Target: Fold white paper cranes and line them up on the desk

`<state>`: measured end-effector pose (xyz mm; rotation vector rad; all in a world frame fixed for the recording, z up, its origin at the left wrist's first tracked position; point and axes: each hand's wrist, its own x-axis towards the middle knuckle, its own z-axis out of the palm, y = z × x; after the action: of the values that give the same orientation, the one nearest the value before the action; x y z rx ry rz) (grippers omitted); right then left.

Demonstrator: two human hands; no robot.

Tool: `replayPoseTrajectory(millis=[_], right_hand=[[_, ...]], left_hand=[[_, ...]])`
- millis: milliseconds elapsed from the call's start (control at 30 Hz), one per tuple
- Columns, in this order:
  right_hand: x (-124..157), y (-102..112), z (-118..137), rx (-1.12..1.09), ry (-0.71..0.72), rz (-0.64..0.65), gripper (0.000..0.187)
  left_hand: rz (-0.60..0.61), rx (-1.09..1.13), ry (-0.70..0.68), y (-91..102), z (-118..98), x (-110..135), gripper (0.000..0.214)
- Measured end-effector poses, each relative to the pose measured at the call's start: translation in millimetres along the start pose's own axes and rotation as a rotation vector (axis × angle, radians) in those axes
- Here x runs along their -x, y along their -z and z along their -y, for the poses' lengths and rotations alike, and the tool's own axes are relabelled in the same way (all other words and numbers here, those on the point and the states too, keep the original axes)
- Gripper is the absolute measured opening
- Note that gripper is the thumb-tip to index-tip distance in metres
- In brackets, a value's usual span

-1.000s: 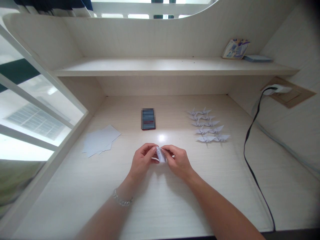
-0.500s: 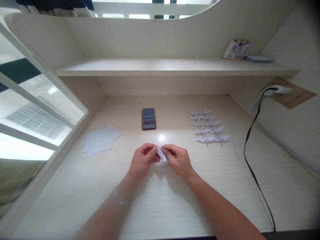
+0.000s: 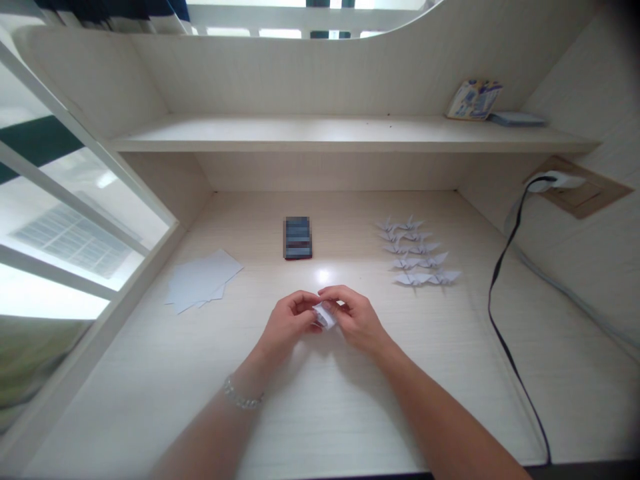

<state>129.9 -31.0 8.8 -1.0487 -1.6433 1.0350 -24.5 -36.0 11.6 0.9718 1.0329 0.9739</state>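
A small folded piece of white paper (image 3: 324, 315) sits between both hands, just above the pale wooden desk (image 3: 320, 400). My left hand (image 3: 290, 325) pinches its left side with curled fingers. My right hand (image 3: 354, 318) pinches its right side, the thumb and forefinger arched over the top. A bead bracelet (image 3: 243, 399) circles my left wrist. To the right lie several finished white paper cranes (image 3: 417, 259) in two columns. A loose stack of white paper sheets (image 3: 201, 280) lies at the left.
A dark phone (image 3: 297, 238) lies flat behind my hands. A black cable (image 3: 505, 267) runs from a wall socket (image 3: 555, 180) down the desk's right side. A shelf (image 3: 350, 133) above holds a printed packet (image 3: 473, 99). A window frame borders the left.
Both hands have closed in tighter on the folded paper. My right fingers have moved over its top, and the paper has turned and shows less.
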Motion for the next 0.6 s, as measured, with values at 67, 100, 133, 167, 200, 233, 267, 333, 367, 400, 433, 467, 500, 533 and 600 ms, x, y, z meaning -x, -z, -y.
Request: replayPoseTrajectory(millis=[67,100,133,167,200,233,267,333,367,400,433,467,500,533,600], right_hand=[[0.0,-0.1,-0.9,-0.004,0.017,0.026,0.017],[-0.1,-0.2,-1.0,-0.003,0.013,0.027,0.017],[-0.3,-0.3,-0.9,0.0,0.001,0.016,0.017],[-0.5,-0.4,-0.5,0.005,-0.02,-0.004,0.018],[-0.7,-0.5,0.1,0.01,-0.044,-0.029,0.019],[-0.9,-0.5,0.9,0.015,-0.068,-0.058,0.02],[-1.0,-0.5,2.0,0.02,-0.087,-0.085,0.02],[-0.8,-0.5,4.4,0.033,-0.104,-0.124,0.019],[-0.6,-0.5,5.6,0.042,-0.101,-0.13,0.019],[-0.3,-0.6,6.6,0.053,-0.09,-0.129,0.018],[0.0,-0.6,7.4,0.067,-0.073,-0.121,0.019],[0.3,-0.7,7.8,0.084,-0.051,-0.105,0.02],[0.5,-0.7,7.8,0.105,-0.028,-0.086,0.021],[0.7,-0.8,7.4,0.127,-0.007,-0.069,0.022],[0.9,-0.9,5.5,0.17,0.02,-0.045,0.021]], left_hand=[[0.021,-0.037,-0.001,-1.0,0.7,0.3,0.02],[0.011,-0.054,-0.006,-1.3,1.1,0.3,0.02],[-0.008,-0.068,-0.013,-1.5,1.6,0.1,0.02],[-0.034,-0.078,-0.021,-1.4,2.1,-0.1,0.02],[-0.061,-0.085,-0.029,-1.2,2.7,-0.5,0.02],[-0.089,-0.086,-0.036,-1.0,3.2,-1.0,0.021],[-0.117,-0.08,-0.044,-0.6,3.6,-1.5,0.021],[-0.161,-0.05,-0.056,0.2,4.4,-2.6,0.022],[-0.179,-0.029,-0.062,0.7,4.6,-3.1,0.022],[-0.192,-0.009,-0.068,1.2,4.8,-3.6,0.023],[-0.203,0.007,-0.075,1.8,5.0,-4.0,0.023],[-0.213,0.017,-0.084,2.4,5.2,-4.4,0.024],[-0.222,0.018,-0.093,3.0,5.4,-4.8,0.024],[-0.231,0.015,-0.103,3.5,5.7,-5.0,0.024],[-0.239,0.002,-0.122,3.8,6.2,-5.1,0.023]])
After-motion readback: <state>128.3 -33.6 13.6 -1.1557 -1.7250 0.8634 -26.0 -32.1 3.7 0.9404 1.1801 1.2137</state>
